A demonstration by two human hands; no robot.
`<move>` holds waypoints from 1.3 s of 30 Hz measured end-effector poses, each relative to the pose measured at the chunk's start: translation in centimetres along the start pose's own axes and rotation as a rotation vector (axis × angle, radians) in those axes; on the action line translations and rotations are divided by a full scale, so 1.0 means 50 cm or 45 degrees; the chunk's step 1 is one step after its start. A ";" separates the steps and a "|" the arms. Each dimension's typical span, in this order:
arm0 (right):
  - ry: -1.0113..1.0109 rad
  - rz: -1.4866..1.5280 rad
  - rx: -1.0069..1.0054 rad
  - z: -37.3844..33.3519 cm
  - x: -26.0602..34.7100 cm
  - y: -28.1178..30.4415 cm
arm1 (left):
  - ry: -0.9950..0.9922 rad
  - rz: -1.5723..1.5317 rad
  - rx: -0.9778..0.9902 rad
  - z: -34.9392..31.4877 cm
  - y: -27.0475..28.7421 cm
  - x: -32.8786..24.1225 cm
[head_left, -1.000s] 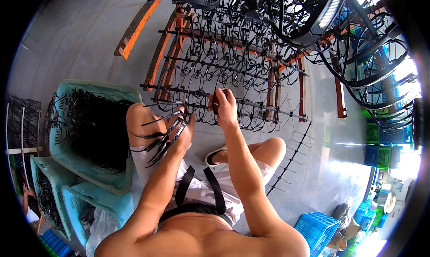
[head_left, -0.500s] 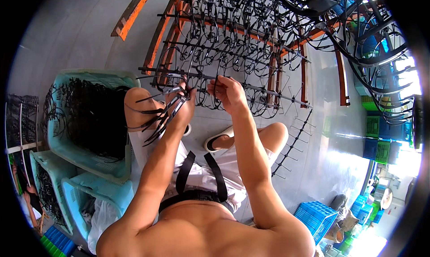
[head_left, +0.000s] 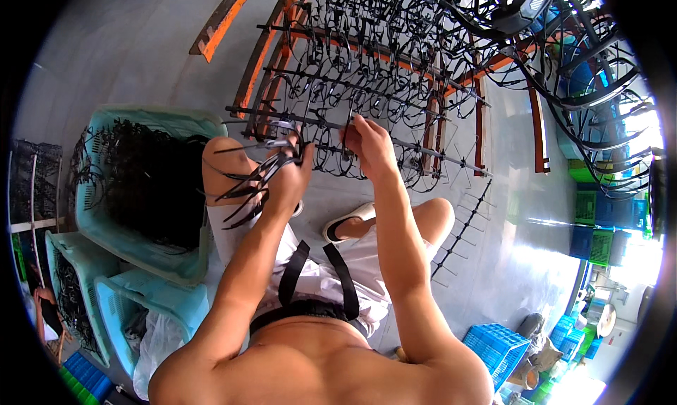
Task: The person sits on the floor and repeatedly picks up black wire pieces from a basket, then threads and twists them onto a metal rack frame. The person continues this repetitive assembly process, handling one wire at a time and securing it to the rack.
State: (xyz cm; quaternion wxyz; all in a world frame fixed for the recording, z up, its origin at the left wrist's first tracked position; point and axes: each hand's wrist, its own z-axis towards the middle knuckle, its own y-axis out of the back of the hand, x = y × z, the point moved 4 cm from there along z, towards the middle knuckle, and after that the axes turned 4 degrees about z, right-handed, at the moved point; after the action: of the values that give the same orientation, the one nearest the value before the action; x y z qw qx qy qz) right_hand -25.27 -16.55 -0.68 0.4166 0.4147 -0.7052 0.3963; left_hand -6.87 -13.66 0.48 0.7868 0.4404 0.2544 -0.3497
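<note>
My left hand (head_left: 289, 176) is closed round a bunch of thin black curved strips (head_left: 243, 183), which fan out to the left over my knee. Just to the right, my right hand (head_left: 369, 145) pinches one slim black curved strip (head_left: 348, 131) at a dark horizontal rod (head_left: 405, 143) of the rack. Its fingertips partly hide where strip and rod meet. More black looped strips (head_left: 352, 87) hang in rows from the rods beyond both hands.
An orange frame (head_left: 255, 63) carries the rods. To my left stand a pale teal crate (head_left: 88, 207) heaped with black strips and smaller teal bins (head_left: 151, 285). A hooked rod (head_left: 462, 230) leans at the right, above a blue crate (head_left: 493, 341).
The fingers of my right hand have drawn closer together at the rod, and the hand has turned a little. My left hand keeps its bunch; the whole view has shifted slightly.
</note>
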 end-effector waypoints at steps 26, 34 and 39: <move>0.340 0.517 0.112 -0.100 0.172 0.121 | 0.346 -0.256 0.437 -0.075 -0.081 -0.079; 0.000 0.176 -0.037 0.033 0.046 0.061 | 0.286 -0.124 0.397 -0.062 -0.133 -0.063; -0.011 0.405 0.128 -0.027 0.069 0.065 | 0.323 -0.130 0.380 -0.059 -0.134 -0.064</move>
State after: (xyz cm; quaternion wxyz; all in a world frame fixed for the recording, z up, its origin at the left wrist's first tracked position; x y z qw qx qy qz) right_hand -28.96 -15.09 2.27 0.3241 0.3198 -0.7432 0.4902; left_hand -14.34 -12.49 -2.13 0.6556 0.5793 0.3187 -0.3648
